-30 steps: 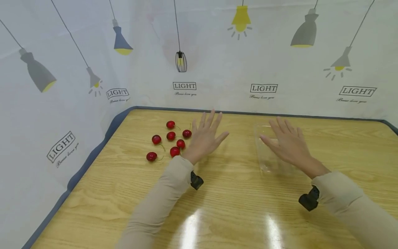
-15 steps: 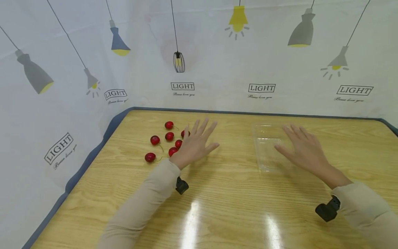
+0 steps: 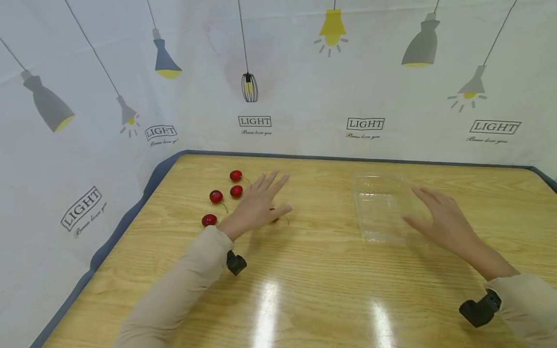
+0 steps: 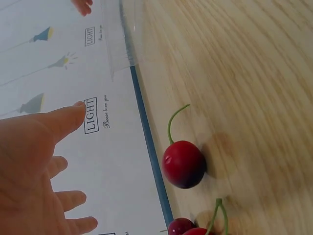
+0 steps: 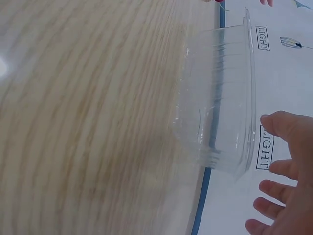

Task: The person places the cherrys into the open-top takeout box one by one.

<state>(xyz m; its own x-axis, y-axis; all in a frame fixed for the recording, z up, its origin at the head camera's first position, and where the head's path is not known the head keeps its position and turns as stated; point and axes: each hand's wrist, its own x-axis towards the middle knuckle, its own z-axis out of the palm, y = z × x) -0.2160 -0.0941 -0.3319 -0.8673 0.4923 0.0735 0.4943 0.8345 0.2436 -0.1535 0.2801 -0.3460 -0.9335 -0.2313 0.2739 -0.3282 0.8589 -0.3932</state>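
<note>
My left hand point(image 3: 256, 203) hovers palm down over the cherries, fingers spread and holding nothing. Left of it lie red cherries with green stems, among them a near cherry point(image 3: 209, 220) and a far cherry point(image 3: 236, 176). Another cherry point(image 3: 275, 216) shows partly beneath the thumb; my hand hides others. The left wrist view has a cherry point(image 4: 184, 164) on the table, apart from the fingers. To the right stands a clear plastic container point(image 3: 360, 212). My right hand point(image 3: 446, 220) is raised beside its right side, fingers loosely bent, with a gap to the rim in the right wrist view.
The wooden table point(image 3: 322, 270) runs back to a dark blue edge point(image 3: 330, 157). Behind and to the left hangs a white sheet point(image 3: 304, 72) printed with lamps. A black camera point(image 3: 236, 263) sits on the left wrist, another camera point(image 3: 479, 309) on the right.
My left hand has moved left and a little nearer, over the cherries, uncovering one by its thumb. My right hand has drawn right and nearer, off the container, its fingers less straight.
</note>
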